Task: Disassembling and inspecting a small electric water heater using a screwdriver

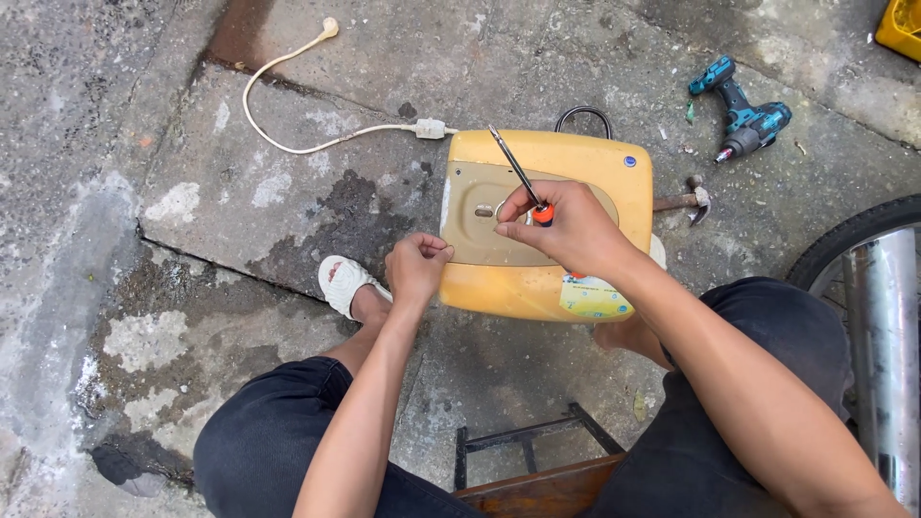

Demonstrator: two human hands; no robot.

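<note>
A yellow plastic appliance housing (pixel 576 153) lies flat on the concrete between my feet, with a recessed beige plate (pixel 480 230) on top. My right hand (pixel 566 225) grips a screwdriver (pixel 516 171) by its orange handle, the metal shaft pointing up and away over the plate. At the housing's left edge my left hand (pixel 417 267) is closed in a loose fist; whether it holds anything small is hidden. A white power cord (pixel 288 149) runs from the housing's upper left corner.
A teal cordless drill (pixel 741 120) lies at the upper right, a hammer (pixel 689 200) against the housing's right side. A bicycle wheel (pixel 844 240) and a metal tube (pixel 887 355) stand at the right. A wooden stool (pixel 537 480) is under me. White sandal (pixel 343 280) by the housing.
</note>
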